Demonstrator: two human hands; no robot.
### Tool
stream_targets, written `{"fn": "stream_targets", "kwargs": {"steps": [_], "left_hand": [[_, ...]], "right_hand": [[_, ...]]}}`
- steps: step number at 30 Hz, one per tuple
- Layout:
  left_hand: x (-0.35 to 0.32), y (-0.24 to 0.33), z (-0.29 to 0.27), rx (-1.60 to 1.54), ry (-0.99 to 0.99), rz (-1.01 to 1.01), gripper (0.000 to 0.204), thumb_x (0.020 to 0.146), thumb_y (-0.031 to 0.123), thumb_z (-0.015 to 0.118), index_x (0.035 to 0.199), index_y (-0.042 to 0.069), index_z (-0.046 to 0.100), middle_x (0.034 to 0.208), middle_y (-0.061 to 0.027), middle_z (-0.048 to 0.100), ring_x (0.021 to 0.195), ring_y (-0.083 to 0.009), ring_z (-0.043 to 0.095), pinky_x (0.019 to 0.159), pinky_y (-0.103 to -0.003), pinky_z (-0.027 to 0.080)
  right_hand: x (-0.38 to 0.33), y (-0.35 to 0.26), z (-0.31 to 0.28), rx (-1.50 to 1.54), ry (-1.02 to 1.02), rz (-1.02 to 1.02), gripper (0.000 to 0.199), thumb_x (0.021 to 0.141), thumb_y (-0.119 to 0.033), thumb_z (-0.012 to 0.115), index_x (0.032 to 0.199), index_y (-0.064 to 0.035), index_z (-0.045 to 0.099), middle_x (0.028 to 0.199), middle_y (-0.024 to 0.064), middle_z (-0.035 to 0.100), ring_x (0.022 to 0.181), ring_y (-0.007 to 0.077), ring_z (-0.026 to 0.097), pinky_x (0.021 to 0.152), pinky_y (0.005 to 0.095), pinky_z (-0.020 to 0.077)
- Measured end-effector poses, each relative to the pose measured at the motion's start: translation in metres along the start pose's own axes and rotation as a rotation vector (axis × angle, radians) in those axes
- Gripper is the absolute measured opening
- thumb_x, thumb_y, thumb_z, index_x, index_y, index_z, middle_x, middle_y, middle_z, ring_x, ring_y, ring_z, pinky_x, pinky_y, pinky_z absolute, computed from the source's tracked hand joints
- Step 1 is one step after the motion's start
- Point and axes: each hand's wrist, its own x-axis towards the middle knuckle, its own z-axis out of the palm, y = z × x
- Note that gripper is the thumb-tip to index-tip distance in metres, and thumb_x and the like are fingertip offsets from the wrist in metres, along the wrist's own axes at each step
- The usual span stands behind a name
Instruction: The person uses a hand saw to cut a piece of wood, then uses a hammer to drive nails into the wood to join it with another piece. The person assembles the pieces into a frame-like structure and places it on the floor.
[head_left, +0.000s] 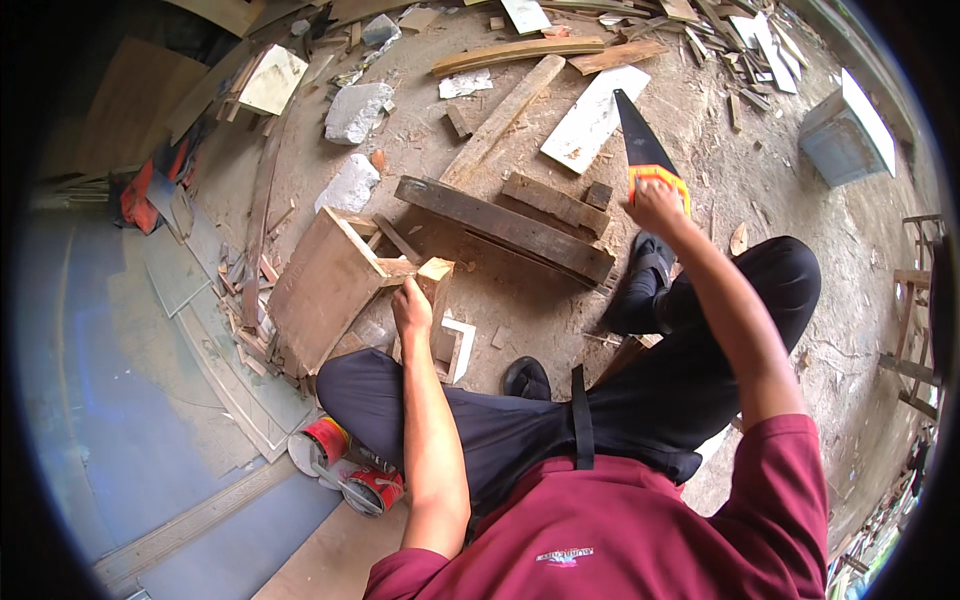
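My right hand is closed round the orange and yellow handle of a handsaw. Its dark blade points away from me, its tip over a white board on the ground. On the left, my left hand is closed on a short wooden block with a pale end, beside an open wooden box; its fingertips are partly hidden. Between my hands a thick dark wooden beam lies slantwise, with a shorter wooden piece just behind it.
Chunks of pale concrete and a long plank lie farther off, among scattered scraps. Red paint cans stand by my left knee. A grey-blue box is at far right, and a wooden frame stands at the right edge.
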Motion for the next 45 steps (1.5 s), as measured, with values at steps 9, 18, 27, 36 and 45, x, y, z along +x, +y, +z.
{"fn": "stream_targets", "kwargs": {"steps": [9, 18, 27, 36, 45], "left_hand": [[-0.006, 0.029, 0.011, 0.17, 0.047, 0.049, 0.05, 0.096, 0.032, 0.032, 0.088, -0.007, 0.063, 0.097, -0.0351, 0.063, 0.096, -0.0536, 0.057, 0.084, -0.057, 0.043], [-0.02, 0.05, 0.029, 0.235, 0.071, -0.084, 0.058, 0.096, 0.04, 0.038, 0.082, -0.009, 0.065, 0.088, -0.0343, 0.063, 0.087, -0.0515, 0.06, 0.076, -0.055, 0.046], [-0.052, 0.057, 0.007, 0.047, 0.23, -0.049, 0.046, 0.098, 0.032, 0.038, 0.097, 0.001, 0.073, 0.088, -0.0227, 0.07, 0.087, -0.0419, 0.067, 0.076, -0.046, 0.051], [-0.106, 0.052, -0.043, 0.029, 0.638, 0.092, 0.049, 0.096, 0.038, 0.043, 0.079, -0.002, 0.067, 0.074, -0.0276, 0.063, 0.073, -0.0474, 0.061, 0.066, -0.051, 0.046], [-0.138, 0.063, -0.252, -0.963, 0.971, 0.024, 0.061, 0.099, 0.046, 0.021, 0.123, 0.004, 0.058, 0.119, -0.0135, 0.064, 0.108, -0.0296, 0.063, 0.096, -0.043, 0.05]], "right_hand": [[0.033, -0.07, 0.034, 0.275, 0.043, -0.115, 0.05, 0.085, -0.038, 0.067, 0.115, -0.0004, 0.052, 0.112, 0.0178, 0.058, 0.11, 0.0325, 0.057, 0.091, 0.0447, 0.0463], [0.085, -0.11, 0.072, 0.281, -0.014, -0.34, 0.082, 0.082, -0.042, 0.071, 0.14, 0.0043, 0.036, 0.123, 0.0201, 0.054, 0.119, 0.0332, 0.053, 0.096, 0.0438, 0.0453], [0.097, -0.114, 0.073, 0.478, -0.19, -0.261, 0.087, 0.074, -0.035, 0.081, 0.139, -0.0005, 0.034, 0.125, 0.0242, 0.053, 0.119, 0.0391, 0.053, 0.097, 0.0464, 0.047], [0.11, -0.126, -0.004, 1.176, 0.078, -0.244, 0.081, 0.08, -0.044, 0.077, 0.132, 0.0084, 0.044, 0.115, 0.0304, 0.061, 0.109, 0.0384, 0.062, 0.091, 0.0424, 0.0494], [0.013, -0.207, -0.036, 1.308, -0.013, -0.648, 0.075, 0.08, -0.032, 0.082, 0.134, 0.0001, 0.04, 0.115, 0.0202, 0.059, 0.108, 0.0256, 0.057, 0.091, 0.0364, 0.0475]]}}
